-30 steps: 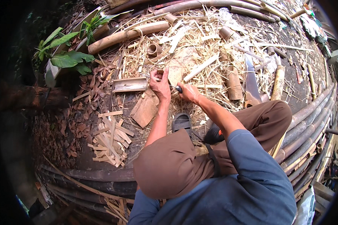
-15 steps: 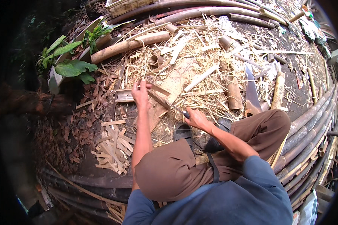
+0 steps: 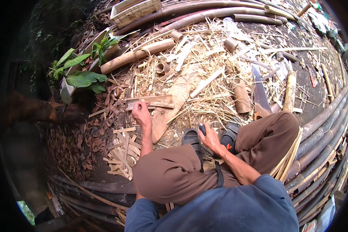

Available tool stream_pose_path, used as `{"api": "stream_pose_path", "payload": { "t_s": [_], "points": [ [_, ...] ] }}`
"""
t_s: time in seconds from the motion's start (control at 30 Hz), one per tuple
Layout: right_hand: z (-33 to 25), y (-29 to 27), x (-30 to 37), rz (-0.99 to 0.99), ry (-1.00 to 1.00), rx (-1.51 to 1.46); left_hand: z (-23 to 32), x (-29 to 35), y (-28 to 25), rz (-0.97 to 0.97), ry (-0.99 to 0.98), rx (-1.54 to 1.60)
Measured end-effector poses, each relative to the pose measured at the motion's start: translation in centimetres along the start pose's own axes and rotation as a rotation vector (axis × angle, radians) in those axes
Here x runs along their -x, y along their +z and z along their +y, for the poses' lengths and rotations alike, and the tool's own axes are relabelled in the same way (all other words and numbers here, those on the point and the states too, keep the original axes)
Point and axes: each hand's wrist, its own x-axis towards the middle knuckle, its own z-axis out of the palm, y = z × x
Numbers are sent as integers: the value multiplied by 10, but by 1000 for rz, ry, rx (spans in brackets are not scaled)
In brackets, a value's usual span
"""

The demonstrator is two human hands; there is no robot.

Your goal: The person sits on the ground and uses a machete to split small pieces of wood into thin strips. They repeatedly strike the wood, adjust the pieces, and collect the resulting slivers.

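Note:
My right hand (image 3: 209,139) is closed round the black handle of a knife (image 3: 202,128). Its thin blade points up and away to the left, apart from any bamboo. Farther left, my left hand (image 3: 142,114) has its fingers pinched together at the left end of a split bamboo strip (image 3: 161,104). That strip lies on or against a wider split bamboo piece (image 3: 154,98); the fingers partly hide the contact. Under them runs a worn, flat wooden board (image 3: 181,87). A heap of short bamboo slats (image 3: 123,152) lies on the ground beside my left knee.
A saw (image 3: 260,91) and a cut bamboo tube (image 3: 241,96) lie to the right among pale shavings (image 3: 216,108). Long bamboo poles (image 3: 317,125) line the right side. A bamboo length (image 3: 137,56), a leafy plant (image 3: 81,79) and a plastic crate (image 3: 135,11) are beyond.
The knife has come away from the bamboo strip and moved right and nearer to me. My left hand has lowered toward me, and the strip now lies flatter by the wider piece.

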Motion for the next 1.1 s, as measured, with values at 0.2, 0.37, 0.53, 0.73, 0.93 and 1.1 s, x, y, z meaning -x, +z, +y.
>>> {"api": "stream_pose_path", "payload": {
  "t_s": [0.2, 0.37, 0.53, 0.73, 0.93, 1.1],
  "points": [
    [-18, -1, -10, -104, 11, -93, -10, 39, 18, -113, -93, -52],
    [-62, 16, -9, -210, -68, -187, -17, 38, 12, -213, 166, -543],
    [-15, 38, -34, -217, 158, -245, 10, 61, 31, -145, -59, -164],
    [-34, 26, -28, -138, -7, -229, 6, 53, 27, -183, 21, -311],
    [-36, 8, -30, -160, -24, -198, 17, 51, 37, -257, 9, -362],
    [0, 23, -45, -244, 167, -259, 11, 44, 26, -249, -38, -245]
  ]
}}
